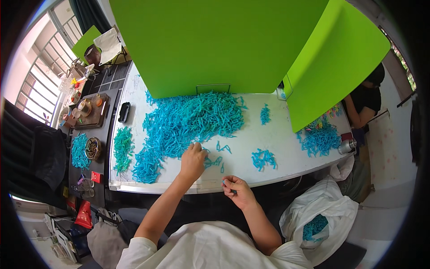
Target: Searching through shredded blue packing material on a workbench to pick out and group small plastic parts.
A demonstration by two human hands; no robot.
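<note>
A big heap of small, thin blue plastic pieces (192, 119), some greenish, covers the left and middle of the white table (246, 152). My left hand (192, 162) is at the heap's front edge with its fingers pinched together; what they hold, if anything, is hidden. Several loose blue pieces (214, 162) lie just right of it, a few of them V-shaped. Near the table's front edge, my right hand (238, 193) is closed, and a bit of blue shows at its fingertips. The pieces are too small to name their kind.
Smaller blue piles (263, 159) lie to the right, and a greenish pile (123, 150) to the left. Green panels (215, 49) stand along the back. A white sack (336, 201) with blue pieces is at lower right. Another person (365, 101) sits beyond the right panel.
</note>
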